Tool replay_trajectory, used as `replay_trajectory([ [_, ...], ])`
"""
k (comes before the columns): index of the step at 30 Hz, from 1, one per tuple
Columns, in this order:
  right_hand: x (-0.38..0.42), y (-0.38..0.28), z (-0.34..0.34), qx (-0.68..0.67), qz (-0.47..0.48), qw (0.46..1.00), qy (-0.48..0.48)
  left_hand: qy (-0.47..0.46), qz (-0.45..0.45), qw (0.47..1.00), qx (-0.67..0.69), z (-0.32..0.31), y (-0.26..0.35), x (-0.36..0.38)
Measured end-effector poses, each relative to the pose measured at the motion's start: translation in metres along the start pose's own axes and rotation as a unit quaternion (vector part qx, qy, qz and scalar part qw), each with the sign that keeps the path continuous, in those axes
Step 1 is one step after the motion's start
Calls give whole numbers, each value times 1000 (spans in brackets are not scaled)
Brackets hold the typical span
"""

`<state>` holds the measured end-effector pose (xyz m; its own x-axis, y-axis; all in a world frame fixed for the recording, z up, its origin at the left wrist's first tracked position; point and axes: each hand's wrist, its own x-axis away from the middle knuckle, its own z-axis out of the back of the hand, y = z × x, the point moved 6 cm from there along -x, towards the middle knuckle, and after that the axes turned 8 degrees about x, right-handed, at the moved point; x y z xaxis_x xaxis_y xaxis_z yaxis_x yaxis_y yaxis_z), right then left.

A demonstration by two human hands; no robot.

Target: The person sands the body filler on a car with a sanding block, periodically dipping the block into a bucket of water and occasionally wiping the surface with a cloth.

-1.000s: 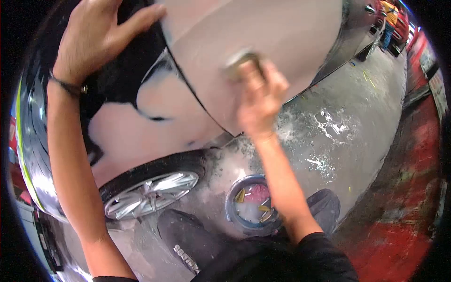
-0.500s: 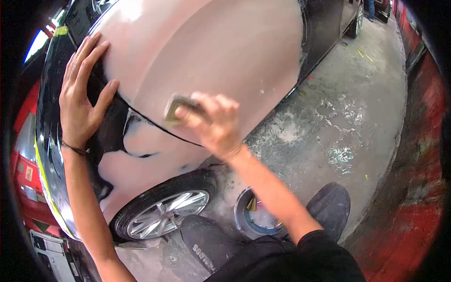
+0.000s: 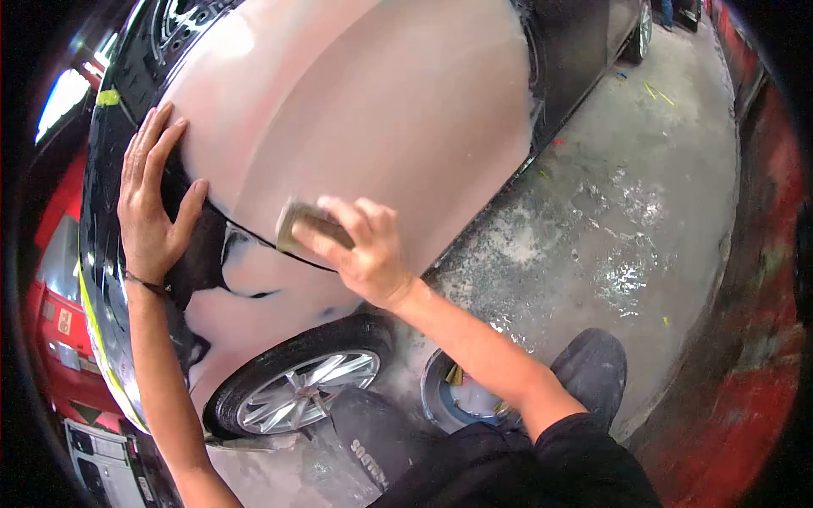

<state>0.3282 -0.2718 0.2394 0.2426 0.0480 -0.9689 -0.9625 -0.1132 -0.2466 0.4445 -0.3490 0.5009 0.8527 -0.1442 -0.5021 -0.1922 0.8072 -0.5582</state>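
Observation:
A car's side fills the left and middle of the view, its panel (image 3: 398, 110) coated in a pale pinkish-grey layer. Fingers wrapped round a grey-brown sanding block (image 3: 288, 227), my right hand (image 3: 368, 254) presses it to the panel just above the dark seam. My left hand (image 3: 157, 199) lies flat on the black bodywork, fingers stretched, the tips at the edge of the pale area. Below the seam, another pale patch (image 3: 254, 300) meets glossy black paint in uneven borders. The block's working face is hidden against the panel.
Below the patch is the car's wheel (image 3: 309, 389), beside my knee. A bucket (image 3: 430, 398) with cloudy liquid and a yellowish piece stands between my legs. The concrete floor (image 3: 584, 279) is wet in spots. A red, worn wall (image 3: 754, 406) runs along the right.
My right hand has moved the sanding block left and down, closer to the seam. The camera view has shifted slightly, while my left hand stays flat on the car.

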Motion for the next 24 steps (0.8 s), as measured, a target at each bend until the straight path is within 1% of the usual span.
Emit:
replay_trajectory([
  [1, 1, 16, 4, 26, 3, 1000, 6, 5, 1, 1000, -5, 0, 0, -1],
  [3, -15, 84, 17, 74, 13, 997, 15, -1, 4, 1000, -3, 0, 0, -2],
  [5, -38, 187, 30, 130, -151, 979, 47, -1, 3, 1000, 14, -2, 0, -4],
  [6, -55, 223, 44, 120, -202, 968, 86, -2, 1, 1000, 15, -3, -1, -4],
  [7, -62, 252, 45, 117, -197, 965, 123, -3, 3, 1000, 22, -4, -2, -4],
  [8, -68, 262, 50, 114, -191, 962, 162, -1, 6, 1000, 28, -5, -2, -4],
  [9, -57, 261, 48, 106, -219, 953, 179, -3, 3, 1000, 27, -6, -1, -3],
  [11, -31, 227, 29, 87, -270, 933, 220, -4, -6, 1000, 19, -5, 0, -4],
  [12, -10, 181, 19, 85, -311, 931, 173, -1, -5, 1000, 20, -4, 1, -6],
  [13, 15, 134, 8, 14, -307, 937, 167, 0, -4, 1000, 21, -5, 2, -6],
  [14, 48, 94, -6, 7, -303, 945, 125, -3, 0, 1000, 23, -6, 3, -4],
  [15, 67, 69, -12, -9, -268, 955, 128, -5, -3, 1000, 22, -6, 3, -5],
  [16, 72, 66, -7, -9, -257, 960, 111, -9, -3, 1000, 23, -7, 3, -4],
  [17, 69, 76, -2, 8, -252, 963, 92, -9, -4, 1000, 25, -8, 3, -4],
  [18, 56, 100, 4, 28, -243, 967, 76, -14, -6, 1000, 27, -9, 1, -5],
  [19, 36, 140, 10, 23, -268, 958, 101, -12, -7, 999, 29, -9, 0, -5],
  [21, -15, 235, 24, 39, -279, 939, 196, -14, -11, 999, 35, -9, -3, -5],
  [22, -37, 289, 29, 56, -289, 934, 204, -11, -7, 999, 52, -11, -4, -5],
  [23, -51, 320, 36, 72, -300, 927, 211, -12, -10, 999, 48, -11, -5, -5],
  [24, -63, 326, 46, 62, -374, 903, 201, -14, -12, 999, 44, -10, -6, -3],
])
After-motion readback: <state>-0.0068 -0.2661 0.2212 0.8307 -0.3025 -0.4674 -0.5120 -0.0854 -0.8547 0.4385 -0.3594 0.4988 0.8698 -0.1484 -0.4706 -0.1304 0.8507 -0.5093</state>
